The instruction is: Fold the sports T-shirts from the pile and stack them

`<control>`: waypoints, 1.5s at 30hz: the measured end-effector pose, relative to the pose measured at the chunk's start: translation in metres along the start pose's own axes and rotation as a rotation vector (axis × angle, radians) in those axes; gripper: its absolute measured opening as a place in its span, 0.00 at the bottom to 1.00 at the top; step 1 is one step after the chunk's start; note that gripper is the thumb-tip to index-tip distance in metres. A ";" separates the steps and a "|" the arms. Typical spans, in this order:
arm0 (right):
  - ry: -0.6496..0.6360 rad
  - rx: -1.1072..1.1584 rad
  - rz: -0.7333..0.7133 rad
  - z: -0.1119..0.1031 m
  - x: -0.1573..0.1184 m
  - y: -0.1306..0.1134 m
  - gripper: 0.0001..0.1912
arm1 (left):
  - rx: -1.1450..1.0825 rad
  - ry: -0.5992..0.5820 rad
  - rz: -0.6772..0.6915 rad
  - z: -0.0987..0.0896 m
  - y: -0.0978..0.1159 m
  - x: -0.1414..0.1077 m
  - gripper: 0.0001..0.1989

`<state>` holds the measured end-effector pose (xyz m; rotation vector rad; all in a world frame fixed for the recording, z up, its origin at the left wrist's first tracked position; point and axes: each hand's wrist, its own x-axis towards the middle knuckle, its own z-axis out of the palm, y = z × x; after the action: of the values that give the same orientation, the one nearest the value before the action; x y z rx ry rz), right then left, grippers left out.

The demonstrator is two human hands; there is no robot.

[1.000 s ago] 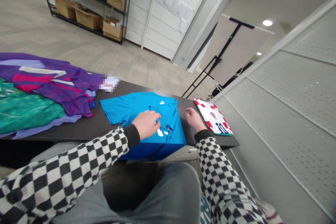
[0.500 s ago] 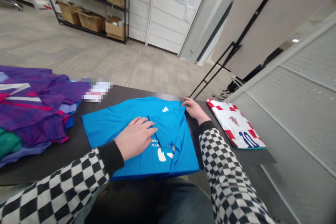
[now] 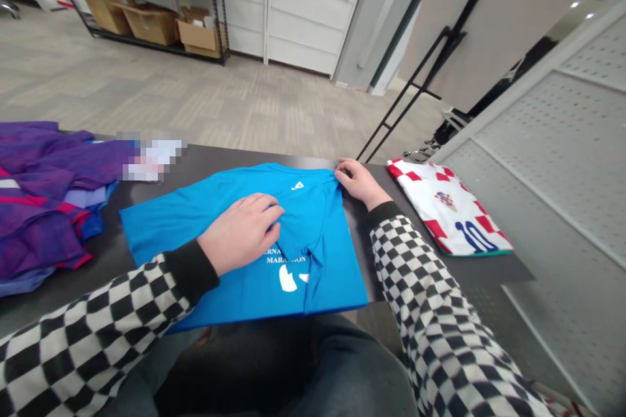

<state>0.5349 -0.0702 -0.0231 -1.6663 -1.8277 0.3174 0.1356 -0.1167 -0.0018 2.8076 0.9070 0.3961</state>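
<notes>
A blue T-shirt [image 3: 323,287] with white print lies on the dark table in front of me, its right part folded inward so that a sleeve lies across the chest. My left hand [image 3: 242,231] rests palm down on the middle of the shirt, fingers stretched over the folded sleeve and partly covering the lettering. At the far right corner of the fold, my right hand [image 3: 362,182] pinches the fabric between thumb and fingers. The shirt's left sleeve spreads out flat toward the left.
Purple jerseys [image 3: 34,221] lie heaped on the table's left side. A folded red-and-white checked jersey [image 3: 447,208] with a blue 10 lies to the right, near a perforated grey panel [image 3: 548,163]. Beyond the table stand a shelf with cardboard boxes [image 3: 149,25] and a black-framed stand [image 3: 415,91].
The view has shifted slightly. The folded sleeve lies a little flatter near my left hand, whose fingers are closer together. My right hand keeps its pinch at the shirt's corner.
</notes>
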 end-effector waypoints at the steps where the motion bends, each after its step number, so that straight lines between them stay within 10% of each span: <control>1: 0.011 0.003 -0.003 0.000 -0.002 -0.001 0.14 | 0.009 0.014 -0.022 0.001 0.001 0.002 0.22; 8: -0.085 0.054 0.073 -0.005 0.002 0.010 0.17 | 0.097 0.019 -0.387 0.001 -0.013 0.018 0.21; 25: -0.074 -0.142 0.068 0.004 0.010 0.002 0.12 | -0.015 0.005 -0.527 -0.009 -0.025 0.019 0.10; 30: 0.013 -0.209 0.078 0.010 0.011 -0.004 0.14 | 0.091 0.050 -0.428 -0.013 -0.010 0.016 0.12; 39: -0.025 -0.324 0.120 0.017 0.007 -0.005 0.16 | -0.073 -0.092 0.212 0.010 0.082 -0.035 0.30; 45: -0.004 -0.361 0.162 0.018 0.010 -0.006 0.18 | -0.035 -0.119 0.194 0.023 0.099 -0.060 0.37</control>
<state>0.5189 -0.0574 -0.0307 -2.0652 -1.8365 0.0579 0.1499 -0.2332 -0.0123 2.8602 0.5999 0.2635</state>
